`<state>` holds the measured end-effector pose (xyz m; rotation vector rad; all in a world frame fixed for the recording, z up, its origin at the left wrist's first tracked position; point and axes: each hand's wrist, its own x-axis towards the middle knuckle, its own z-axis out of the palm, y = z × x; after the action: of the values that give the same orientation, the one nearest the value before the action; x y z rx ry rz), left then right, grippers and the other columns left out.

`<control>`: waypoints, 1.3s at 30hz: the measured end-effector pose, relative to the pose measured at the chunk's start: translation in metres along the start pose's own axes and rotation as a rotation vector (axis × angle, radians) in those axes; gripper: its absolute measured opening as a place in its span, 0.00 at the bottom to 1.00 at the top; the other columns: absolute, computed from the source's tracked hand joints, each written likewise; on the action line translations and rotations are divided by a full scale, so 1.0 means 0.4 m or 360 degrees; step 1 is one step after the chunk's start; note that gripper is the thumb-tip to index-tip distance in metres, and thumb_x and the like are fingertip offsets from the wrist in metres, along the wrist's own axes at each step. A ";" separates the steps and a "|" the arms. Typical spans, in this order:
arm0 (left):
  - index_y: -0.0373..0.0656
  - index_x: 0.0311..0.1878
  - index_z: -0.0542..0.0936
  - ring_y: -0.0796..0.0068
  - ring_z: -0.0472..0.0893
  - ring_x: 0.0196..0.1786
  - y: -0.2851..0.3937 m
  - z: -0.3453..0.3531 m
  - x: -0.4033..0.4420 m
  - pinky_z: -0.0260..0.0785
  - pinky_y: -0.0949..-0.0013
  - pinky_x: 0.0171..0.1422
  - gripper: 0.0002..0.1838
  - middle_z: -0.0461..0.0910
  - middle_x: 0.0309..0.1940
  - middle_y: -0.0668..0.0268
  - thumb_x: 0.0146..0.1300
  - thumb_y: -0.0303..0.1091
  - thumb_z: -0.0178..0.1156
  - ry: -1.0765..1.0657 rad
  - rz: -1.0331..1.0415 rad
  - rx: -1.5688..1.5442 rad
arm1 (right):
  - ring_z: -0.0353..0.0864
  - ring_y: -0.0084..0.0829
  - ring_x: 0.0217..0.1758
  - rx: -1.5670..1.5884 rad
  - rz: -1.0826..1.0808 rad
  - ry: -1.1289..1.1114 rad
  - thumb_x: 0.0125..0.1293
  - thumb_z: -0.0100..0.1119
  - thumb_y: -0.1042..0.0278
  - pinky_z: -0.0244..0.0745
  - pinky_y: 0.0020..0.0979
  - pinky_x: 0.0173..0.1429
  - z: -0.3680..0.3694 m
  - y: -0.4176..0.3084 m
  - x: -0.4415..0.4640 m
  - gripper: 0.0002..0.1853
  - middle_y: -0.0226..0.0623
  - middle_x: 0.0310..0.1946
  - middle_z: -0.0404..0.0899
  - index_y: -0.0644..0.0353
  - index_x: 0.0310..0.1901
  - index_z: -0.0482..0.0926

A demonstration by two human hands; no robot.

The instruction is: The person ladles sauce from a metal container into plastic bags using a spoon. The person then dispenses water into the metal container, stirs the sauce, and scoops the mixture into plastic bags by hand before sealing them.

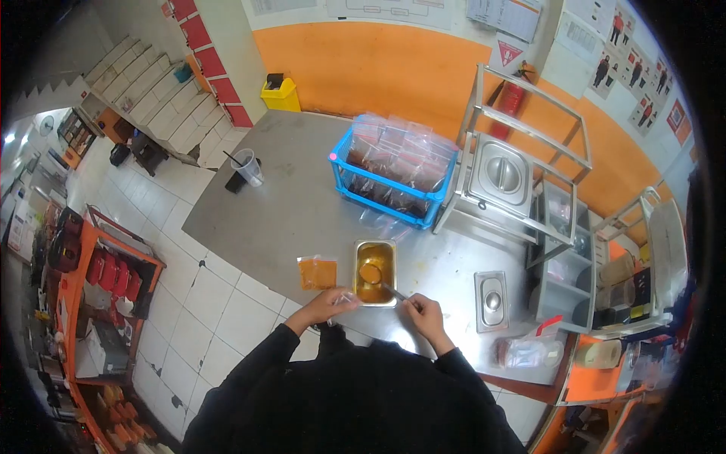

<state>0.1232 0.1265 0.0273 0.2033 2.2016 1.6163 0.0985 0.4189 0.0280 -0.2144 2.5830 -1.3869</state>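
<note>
On the steel table, a small metal container holds some orange-brown sauce. My right hand grips the handle of a ladle, whose bowl is inside the container with sauce in it. Just left of the container's near end, my left hand is closed on a clear plastic bag. A flat bag filled with orange sauce lies on the table beyond my left hand, left of the container.
A blue basket of filled bags stands farther back. Right of my right hand lies a metal lid. A steel rack and grey bins stand at the right. A plastic cup stands at the back left.
</note>
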 end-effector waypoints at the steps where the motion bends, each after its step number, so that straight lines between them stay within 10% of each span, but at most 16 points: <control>1: 0.41 0.49 0.78 0.66 0.76 0.50 0.008 -0.004 -0.010 0.64 0.64 0.59 0.21 0.77 0.46 0.61 0.61 0.48 0.63 0.0113 0.0048 0.0192 | 0.76 0.43 0.22 0.0003 -0.0018 0.0021 0.61 0.61 0.57 0.68 0.37 0.28 -0.002 -0.003 0.003 0.13 0.45 0.19 0.75 0.59 0.31 0.80; 7: 0.42 0.58 0.72 0.57 0.75 0.54 0.064 0.003 -0.027 0.65 0.59 0.59 0.28 0.76 0.49 0.56 0.58 0.47 0.64 0.0651 0.0194 0.0513 | 0.59 0.16 0.19 0.0148 -0.0011 0.0045 0.64 0.61 0.64 0.55 0.23 0.24 -0.051 -0.058 -0.001 0.12 0.25 0.13 0.65 0.63 0.27 0.77; 10: 0.41 0.61 0.69 0.55 0.74 0.55 0.076 0.009 -0.009 0.65 0.57 0.60 0.31 0.75 0.49 0.55 0.58 0.47 0.64 0.0728 0.0331 0.0711 | 0.68 0.27 0.16 0.0114 -0.0058 0.0081 0.62 0.62 0.59 0.62 0.29 0.24 -0.066 -0.059 0.002 0.12 0.37 0.14 0.73 0.60 0.30 0.80; 25: 0.33 0.66 0.59 0.47 0.67 0.61 0.110 0.062 0.076 0.60 0.54 0.66 0.38 0.65 0.58 0.46 0.61 0.48 0.60 0.0846 0.0496 0.0874 | 0.72 0.34 0.16 -0.0184 -0.0290 0.0177 0.62 0.62 0.59 0.64 0.31 0.24 -0.199 -0.298 -0.043 0.12 0.37 0.16 0.73 0.59 0.29 0.79; 28: 0.30 0.65 0.58 0.45 0.67 0.60 0.117 0.068 0.078 0.60 0.53 0.65 0.39 0.65 0.58 0.45 0.61 0.48 0.60 0.0861 0.0509 0.0849 | 0.64 0.21 0.15 -0.0210 -0.0439 0.0249 0.62 0.62 0.66 0.58 0.25 0.22 -0.203 -0.331 -0.048 0.09 0.34 0.13 0.69 0.63 0.28 0.79; 39: 0.30 0.64 0.58 0.43 0.68 0.58 0.118 0.073 0.084 0.63 0.54 0.63 0.39 0.64 0.56 0.44 0.61 0.50 0.60 0.0957 0.0628 0.0872 | 0.76 0.38 0.20 -0.0563 -0.0671 0.0348 0.59 0.64 0.61 0.68 0.34 0.25 -0.202 -0.354 -0.052 0.10 0.37 0.21 0.77 0.58 0.28 0.79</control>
<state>0.0988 0.1791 0.0566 0.3573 3.2222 1.3199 0.1035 0.4108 0.1921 -0.7363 3.0862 -1.0990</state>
